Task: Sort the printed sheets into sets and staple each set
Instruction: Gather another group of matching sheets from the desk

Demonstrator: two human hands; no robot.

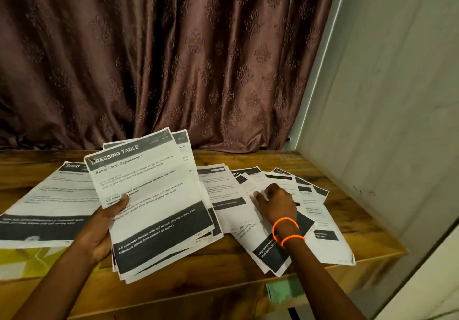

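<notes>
My left hand (105, 230) grips a stack of printed sheets (154, 195) tilted up above the wooden table (330, 195); its top page is headed "DRESSING TABLE, Bottle Label Replacement", with my thumb on its left edge. My right hand (277, 201), with orange bands on the wrist, rests with its fingers down on a fanned spread of loose printed sheets (320, 225) at centre right. More sheets (223, 193) lie between the two groups. No stapler is in view.
A separate pile of sheets (47, 203) lies at the table's left, over something yellow (29, 262). A brown patterned curtain (173, 58) hangs behind the table and a pale wall (387, 121) closes the right side. A green item (283, 292) sits below the table's front edge.
</notes>
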